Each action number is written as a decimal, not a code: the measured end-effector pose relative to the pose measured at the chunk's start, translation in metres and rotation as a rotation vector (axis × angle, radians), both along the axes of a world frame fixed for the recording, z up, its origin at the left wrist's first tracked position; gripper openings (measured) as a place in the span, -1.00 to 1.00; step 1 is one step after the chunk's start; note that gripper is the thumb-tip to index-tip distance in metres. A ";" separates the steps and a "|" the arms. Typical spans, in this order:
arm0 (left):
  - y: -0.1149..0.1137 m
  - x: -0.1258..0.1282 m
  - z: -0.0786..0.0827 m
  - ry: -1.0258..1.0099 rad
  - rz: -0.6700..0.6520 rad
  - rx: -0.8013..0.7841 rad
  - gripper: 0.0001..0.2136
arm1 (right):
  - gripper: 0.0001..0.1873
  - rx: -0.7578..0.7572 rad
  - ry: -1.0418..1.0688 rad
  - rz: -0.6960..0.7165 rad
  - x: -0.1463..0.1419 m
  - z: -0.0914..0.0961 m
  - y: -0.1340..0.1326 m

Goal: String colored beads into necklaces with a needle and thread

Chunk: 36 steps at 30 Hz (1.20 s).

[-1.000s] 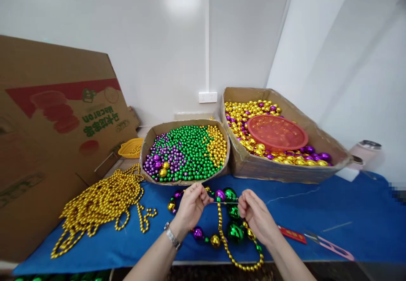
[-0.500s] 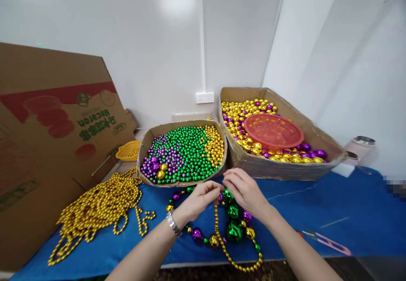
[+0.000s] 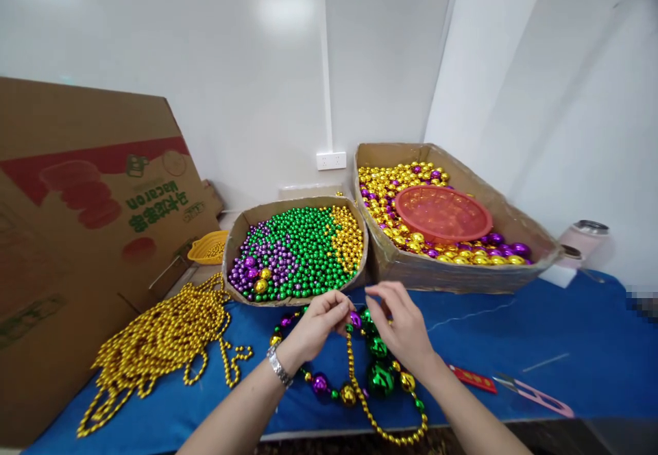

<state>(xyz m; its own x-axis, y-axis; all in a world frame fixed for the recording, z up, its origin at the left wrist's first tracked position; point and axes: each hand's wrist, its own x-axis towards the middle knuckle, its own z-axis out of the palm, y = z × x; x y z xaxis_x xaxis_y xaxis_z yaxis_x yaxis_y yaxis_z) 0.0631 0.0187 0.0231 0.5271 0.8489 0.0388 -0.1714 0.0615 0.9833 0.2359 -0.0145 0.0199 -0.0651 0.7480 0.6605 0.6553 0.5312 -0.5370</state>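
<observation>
My left hand [image 3: 325, 321], with a metal watch on its wrist, pinches the end of a bead necklace [image 3: 347, 393] beside a purple bead [image 3: 355, 319]. The strand is mostly hidden at the fingertips. My right hand [image 3: 398, 318] is just to the right, thumb and fingers drawn together; what lies between them is too small to make out. Below both hands the necklace loops over the blue cloth, with large green balls [image 3: 381, 378], gold and purple beads, and a run of small gold beads [image 3: 366, 410].
A carton of small green, purple and gold beads [image 3: 308, 236] stands ahead. Right of it, a larger box [image 3: 447, 273] holds gold and purple balls and a red basket [image 3: 445, 214]. Gold bead strands [image 3: 159, 345] lie left; thread snips [image 3: 539, 397] and a red packet [image 3: 473, 378] lie right.
My right hand has moved slightly down and away from the left, so the purple bead shows more clearly. The red packet is now more visible beside my right forearm.
</observation>
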 end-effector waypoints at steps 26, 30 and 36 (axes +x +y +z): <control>-0.010 0.006 0.007 0.080 -0.048 0.049 -0.71 | -0.82 -0.478 0.406 0.221 -0.029 -0.035 -0.006; -0.011 0.003 0.007 0.086 -0.025 0.069 -0.71 | -0.80 -0.434 0.457 0.187 -0.026 -0.029 -0.005; -0.005 -0.007 0.008 0.142 0.044 0.127 -0.76 | -0.87 -0.522 0.674 0.263 -0.005 -0.021 -0.015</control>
